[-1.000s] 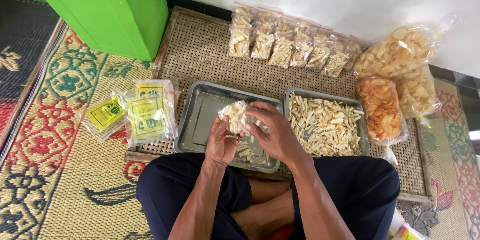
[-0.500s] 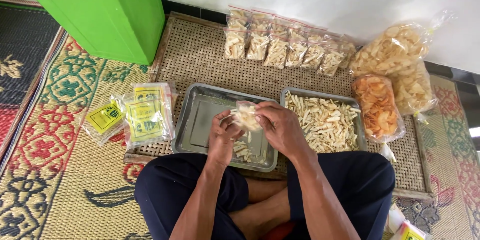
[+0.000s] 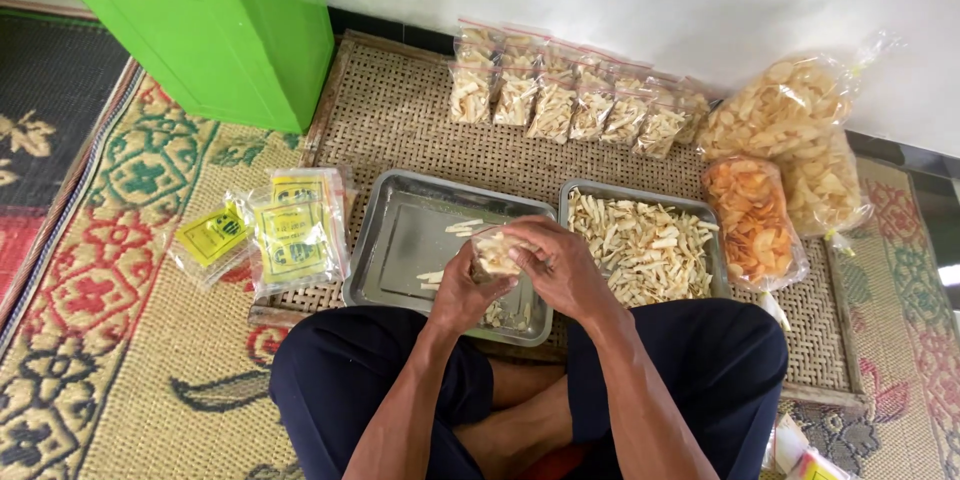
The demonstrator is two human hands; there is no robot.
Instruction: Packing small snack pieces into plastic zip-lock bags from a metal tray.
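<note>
A woven mat (image 3: 420, 130) covered the floor and serves as the landmark. Off its far left corner stood a green cabinet (image 3: 215, 30). On the mat lay two metal trays: the left tray (image 3: 400, 240) nearly bare, the right tray (image 3: 590, 202) heaped with pale chips (image 3: 645, 250). Along the mat's far edge sat a row of filled packets (image 3: 560, 100); at its right edge, large bags of crackers (image 3: 790, 140). Above the left tray, the left hand (image 3: 462, 292) and right hand (image 3: 560, 265) each held a closed grip on one small bag of chips (image 3: 495, 252).
</note>
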